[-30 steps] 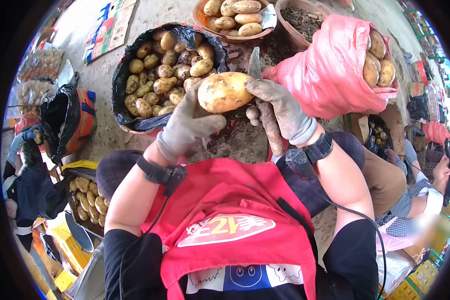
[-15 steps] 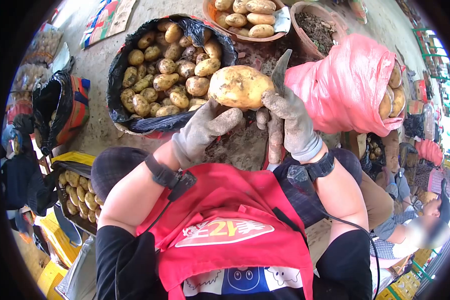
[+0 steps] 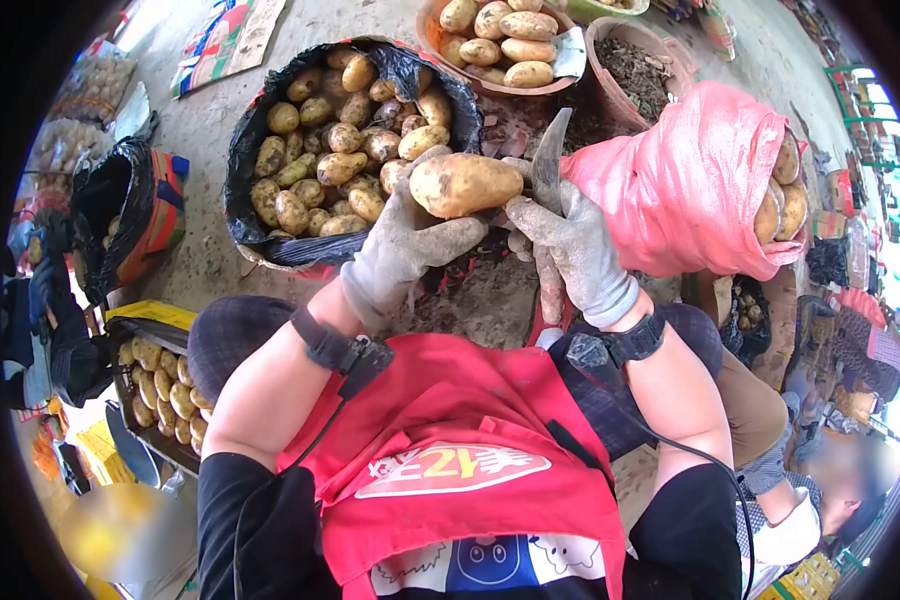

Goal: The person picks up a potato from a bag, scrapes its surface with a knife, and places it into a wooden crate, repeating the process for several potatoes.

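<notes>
A large, dirt-specked potato [image 3: 467, 185] lies sideways in my left hand [image 3: 402, 250], whose gloved fingers and thumb are wrapped round its left end. My right hand [image 3: 575, 245], also in a soiled grey glove, is closed on a knife [image 3: 549, 160]. The blade points up and away from me, just right of the potato, and a reddish handle shows below my fingers. My right thumb is close to the potato's right end; whether it touches cannot be made out. Behind my left hand stands a black-lined sack [image 3: 232, 165] full of soil-smeared potatoes.
A round tub [image 3: 440, 45] of cleaner potatoes and a bucket of dark debris [image 3: 630, 65] stand beyond my hands. To the right leans a pink sack [image 3: 670, 180] of potatoes. A potato-filled crate [image 3: 135, 385] sits at left; another person [image 3: 790, 525] is at far right.
The potato has turned in my left hand and now shows a narrower side. My right fingers have shifted from its right end, and the knife blade has come slightly left.
</notes>
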Available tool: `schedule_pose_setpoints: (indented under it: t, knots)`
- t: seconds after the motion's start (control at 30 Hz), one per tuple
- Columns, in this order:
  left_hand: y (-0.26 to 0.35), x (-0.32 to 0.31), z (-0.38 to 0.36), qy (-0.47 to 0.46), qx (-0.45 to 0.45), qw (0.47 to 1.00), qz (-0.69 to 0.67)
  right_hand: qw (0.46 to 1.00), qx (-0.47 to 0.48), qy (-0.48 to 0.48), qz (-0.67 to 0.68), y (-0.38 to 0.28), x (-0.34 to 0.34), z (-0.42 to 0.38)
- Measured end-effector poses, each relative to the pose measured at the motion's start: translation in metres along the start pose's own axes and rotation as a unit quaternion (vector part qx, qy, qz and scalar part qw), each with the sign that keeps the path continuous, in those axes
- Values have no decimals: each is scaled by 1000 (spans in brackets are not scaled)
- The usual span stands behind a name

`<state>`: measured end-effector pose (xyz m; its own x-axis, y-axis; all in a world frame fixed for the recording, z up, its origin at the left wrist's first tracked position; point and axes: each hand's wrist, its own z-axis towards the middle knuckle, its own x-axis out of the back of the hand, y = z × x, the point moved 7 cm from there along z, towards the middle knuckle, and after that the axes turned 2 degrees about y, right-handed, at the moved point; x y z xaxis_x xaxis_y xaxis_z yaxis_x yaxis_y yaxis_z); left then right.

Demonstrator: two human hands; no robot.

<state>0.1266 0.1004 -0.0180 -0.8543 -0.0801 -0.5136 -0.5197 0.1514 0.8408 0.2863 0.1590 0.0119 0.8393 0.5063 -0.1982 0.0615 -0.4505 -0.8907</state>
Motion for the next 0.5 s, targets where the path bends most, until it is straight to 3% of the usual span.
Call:
schedule_pose_setpoints:
  t: [0.07,0.17,0.3,0.5]
  knots:
    - [2,0,-3,8,-39,999,0,998,43,26,-26,-2,0,-1]
    - [11,4,-2,28,-63,994,85,999,-2,29,18,2,3,-5]
    - [8,7,-1,44,-86,993,67,998,12,61,-1,10,18,-3]
    - [5,11,4,58,-81,994,33,989,15,8,-149,9,7,-7]
